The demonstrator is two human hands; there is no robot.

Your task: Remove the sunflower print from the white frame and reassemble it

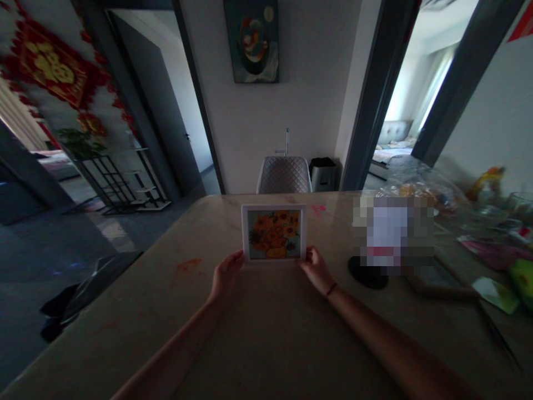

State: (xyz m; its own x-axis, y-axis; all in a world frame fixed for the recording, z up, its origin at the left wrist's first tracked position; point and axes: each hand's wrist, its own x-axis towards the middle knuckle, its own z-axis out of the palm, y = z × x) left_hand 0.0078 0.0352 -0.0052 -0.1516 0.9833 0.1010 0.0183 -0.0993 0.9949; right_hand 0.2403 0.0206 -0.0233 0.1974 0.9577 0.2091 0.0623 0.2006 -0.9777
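A white picture frame (275, 234) with a painting of sunflowers in a vase stands nearly upright above the table (258, 339), its picture side towards me. My left hand (227, 273) grips its lower left corner, with the fingers partly hidden behind it. At the lower right corner my right hand (317, 270) is closed on the frame in the same way. A dark band circles my right wrist. Whether the frame's bottom edge touches the tabletop I cannot tell.
Right of my right hand stands a blurred-out item on a round black base (368, 273). Beyond it are a brown tray (437, 288), clear plastic wrapping (420, 180) and a green packet (523, 280). A quilted chair (284, 174) and a bin (323, 176) stand past the far edge.
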